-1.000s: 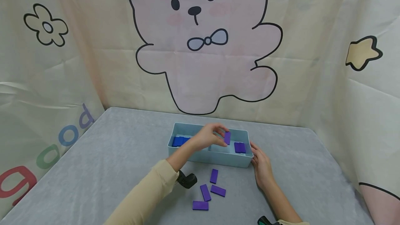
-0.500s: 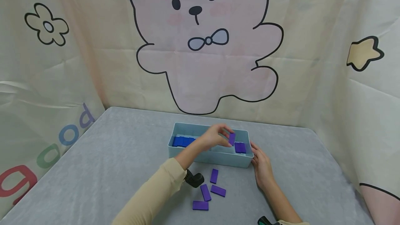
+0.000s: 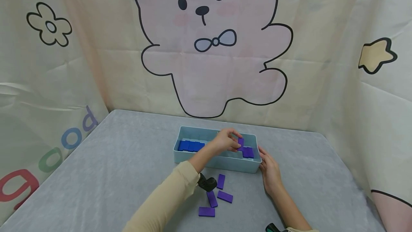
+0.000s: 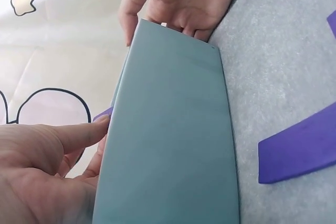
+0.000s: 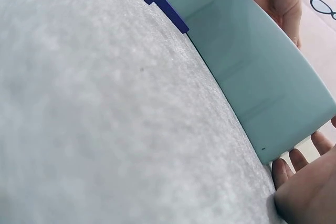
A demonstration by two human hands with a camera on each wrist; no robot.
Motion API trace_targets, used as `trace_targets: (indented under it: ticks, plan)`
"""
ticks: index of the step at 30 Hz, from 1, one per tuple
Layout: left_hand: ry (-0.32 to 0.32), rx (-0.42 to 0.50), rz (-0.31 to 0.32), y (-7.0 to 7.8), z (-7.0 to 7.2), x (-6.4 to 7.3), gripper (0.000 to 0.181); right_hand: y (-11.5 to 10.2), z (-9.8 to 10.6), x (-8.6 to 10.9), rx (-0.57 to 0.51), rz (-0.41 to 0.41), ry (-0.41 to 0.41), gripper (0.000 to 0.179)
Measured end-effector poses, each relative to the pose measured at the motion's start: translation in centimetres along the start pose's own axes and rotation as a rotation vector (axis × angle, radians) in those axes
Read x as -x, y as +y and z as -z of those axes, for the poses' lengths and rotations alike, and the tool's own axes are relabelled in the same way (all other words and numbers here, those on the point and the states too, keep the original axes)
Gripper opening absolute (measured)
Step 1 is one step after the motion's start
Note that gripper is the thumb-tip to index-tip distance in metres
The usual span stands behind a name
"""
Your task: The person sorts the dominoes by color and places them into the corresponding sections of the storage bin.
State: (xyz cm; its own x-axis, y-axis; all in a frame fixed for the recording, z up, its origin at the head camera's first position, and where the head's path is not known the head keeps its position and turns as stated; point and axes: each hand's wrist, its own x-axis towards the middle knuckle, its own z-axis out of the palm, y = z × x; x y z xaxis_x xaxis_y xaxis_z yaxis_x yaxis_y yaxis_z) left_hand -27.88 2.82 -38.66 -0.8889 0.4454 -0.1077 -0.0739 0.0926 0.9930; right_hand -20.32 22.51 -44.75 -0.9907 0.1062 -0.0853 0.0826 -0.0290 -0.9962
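In the head view my left hand (image 3: 226, 141) reaches over a light blue box (image 3: 222, 163) and pinches a small, flat purple block (image 3: 240, 144) between thumb and fingers. That block stands upright inside the right part of the box, just left of two purple blocks (image 3: 248, 152) lying side by side. A row of blue blocks (image 3: 191, 146) fills the left part. My right hand (image 3: 271, 173) rests against the box's right end. In the right wrist view its fingertips (image 5: 298, 158) touch that end wall. The left wrist view shows the box wall hiding most of the held block.
Several loose purple blocks (image 3: 224, 196) lie on the grey cloth-covered table (image 3: 135, 160) in front of the box, under and beside the left forearm. A cream curtain (image 3: 309, 92) with cartoon drawings hangs behind the table.
My left hand has moved right with the purple block and lowered it slightly, up to the pair inside the box. More of the blue row now shows. The right hand has stayed still.
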Motion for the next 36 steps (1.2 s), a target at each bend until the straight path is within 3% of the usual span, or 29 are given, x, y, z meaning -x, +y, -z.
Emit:
trace_targets:
  ticks: [10,20,28,36]
  plan:
    - [0.135,-0.002,0.071,-0.6,-1.2,-1.1,0.030,0.1,0.1,0.0,-0.006,-0.004,0.012,0.054]
    - [0.268,-0.152,0.152,-0.9,-2.4,-1.5,0.029,0.1,0.0,-0.1,-0.017,-0.001,-0.004,0.055]
    - [0.309,-0.216,0.169,-1.5,-2.7,-2.2,0.026,0.1,0.0,-0.1,-0.016,0.007,-0.006,0.055]
    - [0.312,-0.307,0.187,-2.3,-2.7,-3.2,0.022,0.2,0.0,-0.1,-0.019,0.004,0.005,0.054]
